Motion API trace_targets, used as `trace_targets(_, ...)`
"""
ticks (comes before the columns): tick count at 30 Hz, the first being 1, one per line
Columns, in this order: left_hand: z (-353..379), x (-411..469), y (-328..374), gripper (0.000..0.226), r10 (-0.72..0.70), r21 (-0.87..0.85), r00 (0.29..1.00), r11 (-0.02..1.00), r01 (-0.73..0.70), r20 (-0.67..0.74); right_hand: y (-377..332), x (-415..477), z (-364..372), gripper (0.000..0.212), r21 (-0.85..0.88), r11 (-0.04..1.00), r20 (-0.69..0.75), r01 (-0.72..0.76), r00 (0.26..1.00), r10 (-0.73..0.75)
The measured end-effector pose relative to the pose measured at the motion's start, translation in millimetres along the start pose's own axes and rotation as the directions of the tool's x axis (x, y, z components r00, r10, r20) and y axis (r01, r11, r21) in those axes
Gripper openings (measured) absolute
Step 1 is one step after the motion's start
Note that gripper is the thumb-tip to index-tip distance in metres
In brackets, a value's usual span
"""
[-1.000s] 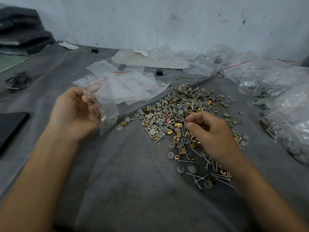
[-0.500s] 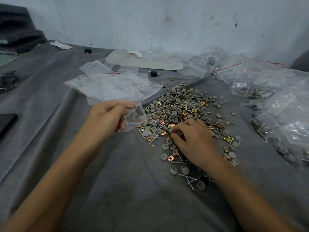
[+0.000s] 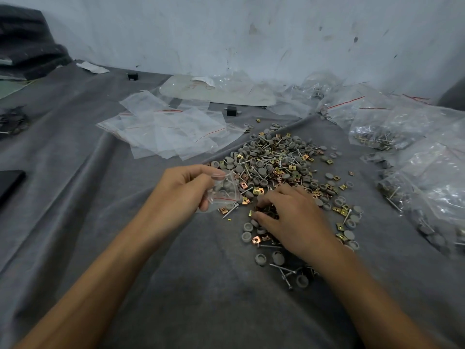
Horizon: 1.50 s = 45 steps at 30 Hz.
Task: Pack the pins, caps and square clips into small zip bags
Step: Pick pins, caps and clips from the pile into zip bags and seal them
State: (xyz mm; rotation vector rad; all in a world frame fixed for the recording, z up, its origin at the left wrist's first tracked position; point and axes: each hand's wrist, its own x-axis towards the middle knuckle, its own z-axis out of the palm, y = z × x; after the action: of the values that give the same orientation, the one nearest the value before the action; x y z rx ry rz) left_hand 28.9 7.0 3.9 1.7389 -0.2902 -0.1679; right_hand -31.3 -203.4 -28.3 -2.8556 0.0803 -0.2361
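Observation:
A loose heap of grey round caps, metal pins and brass square clips point(image 3: 279, 170) lies on the grey cloth in the middle. My left hand point(image 3: 186, 190) holds a small clear zip bag point(image 3: 224, 191) with a red seal line at the heap's left edge. My right hand point(image 3: 289, 217) lies palm down on the near part of the heap, fingers curled over some brass clips point(image 3: 264, 214); what it grasps is hidden under the fingers.
Empty zip bags point(image 3: 171, 132) are spread at the back left. Filled bags point(image 3: 392, 127) pile up along the right side. A small black block point(image 3: 231, 110) sits behind the heap, a dark flat object point(image 3: 10, 182) at the left edge. The wall is close behind.
My left hand has brought the small bag from the left over to the heap's edge. My right hand has dropped from a raised pinch down onto the near parts.

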Motion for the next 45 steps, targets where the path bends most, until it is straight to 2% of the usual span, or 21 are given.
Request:
trace_targets(3, 3, -1, -2, 0.034, -0.008, 0.036, 0.999, 0.999, 0.007, 0.032, -2, 1, -2, 0.012, 0.048, 0.999, 0.026, 0.005, 1.0, -0.006)
trace_targets(6, 4, 0, -3, 0.034, -0.024, 0.057, 0.999, 0.998, 0.022, 0.04, -1, -2, 1, 0.009, 0.033, 0.998, -0.034, 0.058, 0.998, -0.057)
trace_targets(10, 3, 0, -5, 0.034, -0.008, 0.122, 0.998, 0.992, 0.0, 0.064, 3, -3, -4, 0.006, 0.111, 0.992, -0.09, 0.059, 0.995, -0.049)
trace_targets(13, 5, -2, -7, 0.033, 0.02, 0.175, 0.996, 0.984, -0.035, 0.086, 6, -4, -8, 0.001, 0.239, 0.968, -0.154, 0.077, 0.987, -0.04)
trace_targets(16, 8, -3, -8, 0.029, 0.021, 0.21, 0.991, 0.976, -0.048, 0.129, 1, -5, -10, 0.004, 0.429, 0.896, -0.228, 0.12, 0.973, -0.021)
trace_targets(19, 12, -5, -9, 0.029, 0.029, 0.233, 0.985, 0.97, -0.068, 0.168, -9, -7, -9, 0.005, 0.486, 0.855, -0.25, 0.182, 0.966, -0.064)
trace_targets(22, 11, -4, -6, 0.03, 0.027, 0.211, 0.991, 0.976, -0.055, 0.133, -15, -7, -6, 0.008, 0.496, 0.841, -0.214, 0.216, 0.969, -0.123)
trace_targets(24, 7, -2, -5, 0.029, 0.011, 0.177, 0.997, 0.984, -0.025, 0.078, -12, -5, -6, 0.009, 0.526, 0.83, -0.231, 0.187, 0.97, -0.073)
trace_targets(26, 3, 0, -5, 0.027, -0.007, 0.131, 1.0, 0.991, 0.003, 0.027, -7, -2, -5, 0.009, 0.489, 0.86, -0.239, 0.145, 0.971, -0.028)
trace_targets(29, 0, 2, -4, 0.028, -0.025, 0.072, 1.0, 0.997, 0.025, -0.01, -1, 1, 2, 0.017, 0.259, 0.962, -0.147, 0.087, 0.988, -0.05)
trace_targets(31, 0, 3, -4, 0.029, -0.031, 0.066, 0.999, 0.997, 0.032, -0.011, -2, 2, 7, 0.024, 0.168, 0.983, -0.094, 0.077, 0.994, -0.062)
trace_targets(39, -2, 4, -4, 0.028, -0.027, 0.047, 1.0, 0.999, 0.027, 0.003, -2, 7, 12, 0.034, 0.032, 0.993, -0.028, 0.116, 0.993, -0.115)
trace_targets(45, -3, 2, -6, 0.028, -0.028, 0.057, 0.999, 0.998, 0.027, 0.018, 0, 8, 13, 0.025, 0.056, 0.993, -0.02, 0.104, 0.995, -0.103)
